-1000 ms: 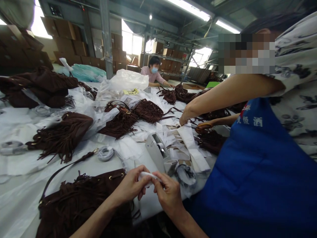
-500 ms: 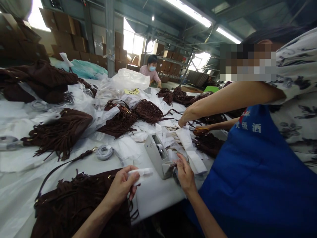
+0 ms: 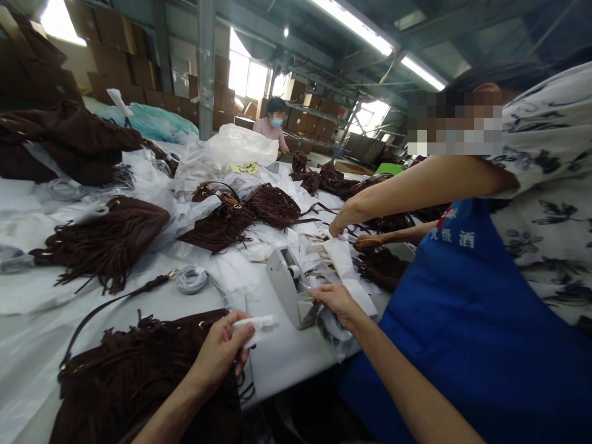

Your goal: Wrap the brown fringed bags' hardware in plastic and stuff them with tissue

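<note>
My left hand [image 3: 231,338] is closed on a folded white paper strip [image 3: 263,322], above the dark brown fringed bag [image 3: 152,364] lying at the near left. My right hand [image 3: 340,303] is beside the grey tape dispenser [image 3: 283,287], thumb and fingers pinched together on a thin strip of tape by its roll. Under that hand, at the table edge, is a shiny clear roll-like thing [image 3: 333,328], partly hidden. A strap [image 3: 108,311] arches from the bag to a coil of grey cord [image 3: 191,280].
At right a co-worker in a blue apron [image 3: 416,345] reaches across the table with orange-handled scissors [image 3: 367,245]. More brown fringed bags [image 3: 272,205], white paper and plastic wrap [image 3: 240,145] cover the table. A person [image 3: 271,126] stands at the far side, before stacked cartons [image 3: 115,31].
My right hand has moved from open beside the dispenser to a pinch at its tape. My left hand still holds the paper strip. The view has shifted slightly.
</note>
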The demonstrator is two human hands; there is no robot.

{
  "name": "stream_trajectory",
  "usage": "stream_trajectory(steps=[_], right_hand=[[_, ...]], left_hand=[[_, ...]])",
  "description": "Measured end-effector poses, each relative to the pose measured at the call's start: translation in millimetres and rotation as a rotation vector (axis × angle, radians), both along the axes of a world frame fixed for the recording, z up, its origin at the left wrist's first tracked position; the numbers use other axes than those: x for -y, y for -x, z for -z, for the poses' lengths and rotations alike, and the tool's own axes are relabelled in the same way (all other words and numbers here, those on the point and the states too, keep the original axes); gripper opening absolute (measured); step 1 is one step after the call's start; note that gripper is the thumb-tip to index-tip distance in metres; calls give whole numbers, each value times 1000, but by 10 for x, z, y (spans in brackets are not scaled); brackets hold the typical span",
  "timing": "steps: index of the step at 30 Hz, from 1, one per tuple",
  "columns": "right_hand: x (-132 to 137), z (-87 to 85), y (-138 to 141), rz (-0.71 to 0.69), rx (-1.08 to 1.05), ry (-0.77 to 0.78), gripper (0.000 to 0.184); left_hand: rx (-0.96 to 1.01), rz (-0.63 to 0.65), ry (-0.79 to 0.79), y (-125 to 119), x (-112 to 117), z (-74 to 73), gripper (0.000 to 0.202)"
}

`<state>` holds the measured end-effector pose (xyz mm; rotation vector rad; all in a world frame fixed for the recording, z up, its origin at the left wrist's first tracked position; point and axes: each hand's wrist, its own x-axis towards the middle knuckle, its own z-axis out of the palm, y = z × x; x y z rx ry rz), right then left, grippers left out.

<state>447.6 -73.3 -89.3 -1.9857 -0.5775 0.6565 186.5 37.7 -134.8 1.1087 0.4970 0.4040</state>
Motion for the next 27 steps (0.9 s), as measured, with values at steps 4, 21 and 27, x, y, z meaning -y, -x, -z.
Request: stream_trajectory(steps=[4,21,27], right_hand=[[174,-63,45,135,19,-81,38],[434,481,420,158,307,-4,36],[433,433,416,102,574,38,28]], left_hand=[[-5,-1,-8,-5,3,13,37],[-5,-21,6,-179,126,11,42],[3,-19,9,-191,143,12,43]])
